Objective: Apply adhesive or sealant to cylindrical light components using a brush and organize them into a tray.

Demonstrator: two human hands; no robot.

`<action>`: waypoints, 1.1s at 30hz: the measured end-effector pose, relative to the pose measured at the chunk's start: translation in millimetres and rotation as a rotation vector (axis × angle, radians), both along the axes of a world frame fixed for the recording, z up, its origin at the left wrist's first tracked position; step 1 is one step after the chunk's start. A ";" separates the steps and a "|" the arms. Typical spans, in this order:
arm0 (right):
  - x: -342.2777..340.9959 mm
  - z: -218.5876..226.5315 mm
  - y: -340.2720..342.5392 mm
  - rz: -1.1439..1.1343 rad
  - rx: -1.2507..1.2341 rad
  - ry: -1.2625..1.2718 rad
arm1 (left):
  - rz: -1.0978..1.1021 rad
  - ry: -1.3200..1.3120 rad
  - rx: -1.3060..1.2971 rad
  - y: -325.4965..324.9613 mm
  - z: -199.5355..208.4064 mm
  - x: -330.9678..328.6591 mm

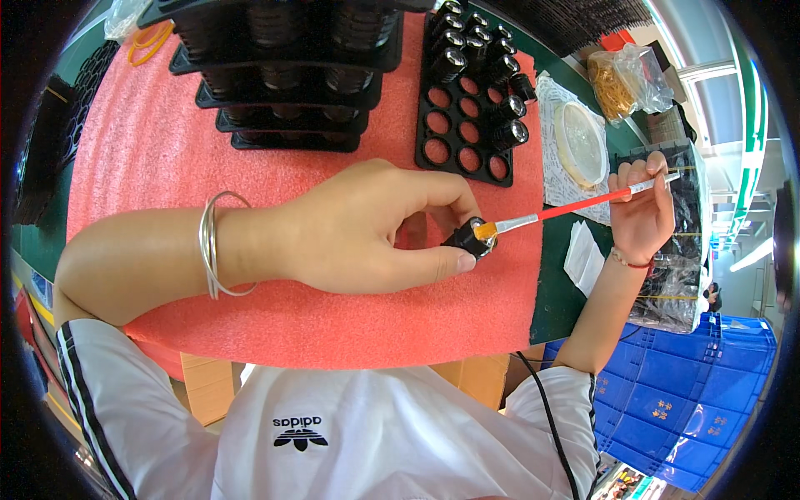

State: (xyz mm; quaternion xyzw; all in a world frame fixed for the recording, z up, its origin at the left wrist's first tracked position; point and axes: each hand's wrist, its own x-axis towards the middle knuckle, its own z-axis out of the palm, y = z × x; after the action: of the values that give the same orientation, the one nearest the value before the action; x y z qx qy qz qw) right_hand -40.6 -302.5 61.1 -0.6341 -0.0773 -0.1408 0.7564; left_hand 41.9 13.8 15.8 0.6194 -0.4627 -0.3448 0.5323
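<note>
Between the thumb and fingers of my left hand is a small black cylindrical part, tilted toward the right. My right hand grips the far end of a paintbrush with a red handle. The brush's tan bristles lie at the end of the cylindrical part and appear to touch it. Just beyond my left hand lies a black tray with round holes. Several similar black cylindrical parts stand in its far and right holes; the near left holes show the pink mat.
Stacked black trays stand on the pink foam mat at the far middle. Right of the mat are a round shallow dish, a folded white paper and a bag of yellow bands. Blue crates stand at the lower right.
</note>
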 end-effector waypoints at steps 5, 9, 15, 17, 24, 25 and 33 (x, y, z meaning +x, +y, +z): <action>1.5 0.2 -0.2 0.067 0.130 0.002 | 0.014 0.021 -0.047 -0.9 -3.9 -1.4; 1.6 1.1 -2.4 0.106 0.229 -0.024 | 0.029 0.016 -0.072 -1.2 -4.4 -1.3; 1.5 1.2 -5.1 0.157 0.294 -0.038 | 0.025 0.043 -0.063 -1.4 -3.9 -1.5; 1.3 1.5 -5.0 0.166 0.304 -0.037 | 0.022 0.051 -0.068 -1.7 -3.2 -1.4; 2.4 3.0 -5.5 0.207 0.331 -0.042 | 0.031 0.071 -0.091 -2.2 -5.2 -1.1; 2.4 3.2 -5.4 0.205 0.335 -0.041 | 0.030 0.058 -0.094 -2.3 -4.7 -0.5; 2.3 3.6 -7.5 0.230 0.355 -0.046 | 0.042 0.083 -0.143 -4.2 -6.1 0.5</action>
State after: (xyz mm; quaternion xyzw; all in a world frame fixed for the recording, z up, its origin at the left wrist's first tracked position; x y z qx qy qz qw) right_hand -38.3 -310.1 64.7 -0.4743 -0.1403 -0.0796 0.8654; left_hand 42.4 9.6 9.7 0.5745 -0.4507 -0.3248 0.6011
